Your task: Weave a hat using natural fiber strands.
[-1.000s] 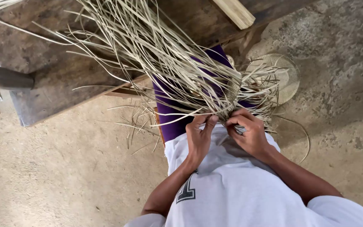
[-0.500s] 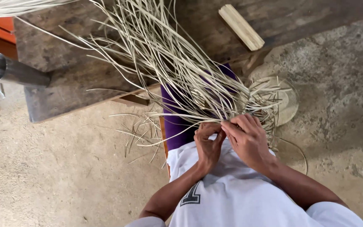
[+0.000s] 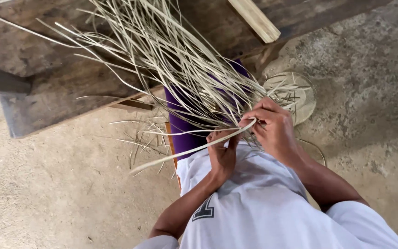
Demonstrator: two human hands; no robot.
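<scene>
Fingers of my right hand [image 3: 277,131] are curled together, pinching one long pale strip [image 3: 194,148] near its end; that strip runs from the pinch down and to the left, out over the concrete floor [image 3: 56,193]. Just beside it, the fingers of my left hand [image 3: 222,154] are bent and pressed on the same strip where it meets the rest of the work, close against my white shirt [image 3: 263,207]. Both hands sit at the base of a bundle of strips [image 3: 162,50] that fans up and away from my lap, across the purple shorts [image 3: 183,129] and over the edge of the dark wooden bench [image 3: 61,87]. A light wooden stick [image 3: 254,18] lies on the bench. A small round woven disc [image 3: 300,94] lies on the floor just past my right hand.
</scene>
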